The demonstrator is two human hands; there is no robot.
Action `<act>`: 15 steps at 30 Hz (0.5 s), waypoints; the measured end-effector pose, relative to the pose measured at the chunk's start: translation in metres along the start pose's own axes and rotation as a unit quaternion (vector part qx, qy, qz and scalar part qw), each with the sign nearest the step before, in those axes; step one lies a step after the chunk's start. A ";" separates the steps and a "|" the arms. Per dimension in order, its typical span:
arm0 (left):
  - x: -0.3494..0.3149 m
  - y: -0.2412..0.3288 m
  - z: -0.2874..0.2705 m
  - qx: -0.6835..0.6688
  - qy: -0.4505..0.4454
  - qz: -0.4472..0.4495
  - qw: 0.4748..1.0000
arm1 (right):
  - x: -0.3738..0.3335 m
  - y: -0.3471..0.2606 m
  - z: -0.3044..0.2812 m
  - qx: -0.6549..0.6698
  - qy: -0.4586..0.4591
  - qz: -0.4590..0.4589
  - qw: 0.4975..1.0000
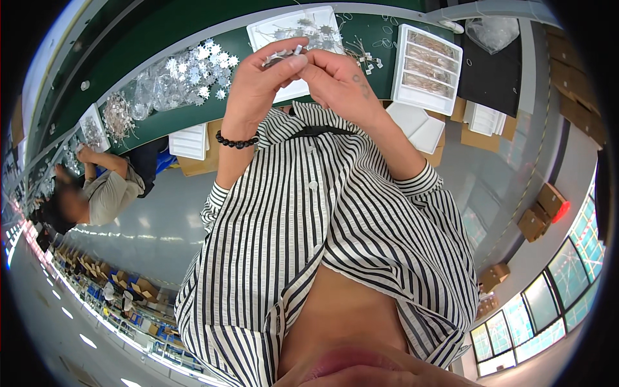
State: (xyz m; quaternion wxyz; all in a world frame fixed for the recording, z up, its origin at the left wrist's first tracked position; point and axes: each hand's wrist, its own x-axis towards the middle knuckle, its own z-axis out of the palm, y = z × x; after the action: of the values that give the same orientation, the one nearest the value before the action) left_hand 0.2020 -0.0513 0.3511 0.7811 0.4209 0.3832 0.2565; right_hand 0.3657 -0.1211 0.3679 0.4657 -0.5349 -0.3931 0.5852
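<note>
clamped fingers of the left hand (259, 79) on silvery pieces (278, 57), too small to count, above one white tray (260, 36) of star-shaped parts (326, 29). could not tell grip of the right hand (340, 82) alongside. farther right on the green counter (379, 82), had one white box (422, 99) holding four rows of wires (427, 60).

The left hand (265, 80) and right hand (338, 80) partly hide metallic pieces (284, 57), too small to identify, and 1 white tray (260, 33) beneath; 1 co-worker's head (69, 203) is blurred.
</note>
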 end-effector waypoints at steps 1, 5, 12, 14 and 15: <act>-0.001 0.000 0.003 0.003 0.003 -0.003 1.000 | 0.000 0.002 -0.001 0.006 0.004 0.009 1.000; 0.000 -0.002 0.010 0.036 0.036 0.015 0.999 | 0.003 0.014 -0.003 0.083 0.018 0.019 0.996; 0.001 -0.017 0.013 0.315 0.086 0.135 0.935 | 0.004 0.045 -0.005 -0.070 0.038 -0.042 0.996; -0.001 -0.017 0.008 0.286 0.088 0.073 0.951 | 0.005 0.051 -0.010 -0.136 0.013 -0.049 0.989; -0.002 -0.017 0.006 0.272 0.094 0.034 0.957 | 0.005 0.053 -0.012 -0.170 0.003 -0.055 0.984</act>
State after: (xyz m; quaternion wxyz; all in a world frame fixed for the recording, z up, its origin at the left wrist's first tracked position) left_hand 0.2069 -0.0643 0.3391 0.5881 0.6043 0.4959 0.2074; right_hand 0.3713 -0.1308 0.3142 0.4007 -0.5856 -0.5142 0.4818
